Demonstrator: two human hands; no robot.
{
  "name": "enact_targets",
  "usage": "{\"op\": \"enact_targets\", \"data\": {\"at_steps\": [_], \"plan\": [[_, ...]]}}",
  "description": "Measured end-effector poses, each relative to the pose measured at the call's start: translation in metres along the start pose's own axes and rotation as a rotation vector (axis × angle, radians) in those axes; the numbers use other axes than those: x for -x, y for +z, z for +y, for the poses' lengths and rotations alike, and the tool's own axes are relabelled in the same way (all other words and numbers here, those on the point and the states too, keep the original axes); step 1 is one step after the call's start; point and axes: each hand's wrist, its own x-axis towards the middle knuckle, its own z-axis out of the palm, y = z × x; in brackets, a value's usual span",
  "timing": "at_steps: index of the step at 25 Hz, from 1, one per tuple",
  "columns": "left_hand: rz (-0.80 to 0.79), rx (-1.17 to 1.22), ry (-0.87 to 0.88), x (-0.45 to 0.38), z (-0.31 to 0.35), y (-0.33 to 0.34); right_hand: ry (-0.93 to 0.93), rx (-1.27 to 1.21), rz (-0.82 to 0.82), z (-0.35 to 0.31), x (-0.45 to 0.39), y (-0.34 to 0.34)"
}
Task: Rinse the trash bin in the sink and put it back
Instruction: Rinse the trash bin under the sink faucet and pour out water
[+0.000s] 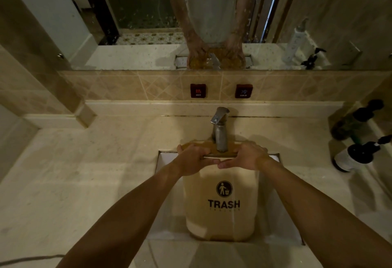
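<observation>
A beige trash bin (220, 221) with a black TRASH label and a brown rim stands in the rectangular sink (167, 159), its open top under the faucet (220, 132). My left hand (194, 157) grips the rim on the left. On the right side of the rim my right hand (247, 157) holds on, thumbs nearly touching at the front. The spout sits just above the bin's opening. I cannot tell whether water runs.
Pale stone counter (95, 172) surrounds the sink. Dark pump bottles (356, 157) stand at the right edge. HOT (198, 90) and COLD (243, 91) tags sit on the tiled backsplash below a mirror (191, 24). A cable (29, 259) lies at lower left.
</observation>
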Motion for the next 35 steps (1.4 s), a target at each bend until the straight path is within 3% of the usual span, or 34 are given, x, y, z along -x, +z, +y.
{"op": "enact_targets", "data": {"at_steps": [4, 5, 9, 14, 20, 29, 35], "plan": [[-0.297, 0.325, -0.068, -0.004, 0.008, -0.030, 0.019, 0.025, -0.004, -0.001, 0.002, -0.002], [-0.307, 0.428, -0.113, -0.004, 0.015, -0.039, 0.027, 0.022, -0.001, 0.000, 0.002, -0.001], [0.001, 0.603, -0.298, -0.021, 0.032, -0.057, 0.017, 0.041, -0.020, 0.000, 0.000, -0.001], [0.077, 0.868, -0.354, -0.042, 0.050, -0.058, 0.026, 0.075, -0.048, 0.002, 0.000, -0.002], [0.080, 0.829, -0.385, -0.055, 0.039, -0.051, 0.005, 0.070, -0.043, 0.004, -0.008, 0.001], [0.098, 0.783, -0.295, -0.054, 0.016, -0.024, -0.012, 0.087, -0.049, -0.001, 0.002, -0.006], [0.147, 0.455, -0.228, -0.047, 0.020, -0.031, -0.005, 0.036, -0.032, 0.001, 0.005, -0.004]]}}
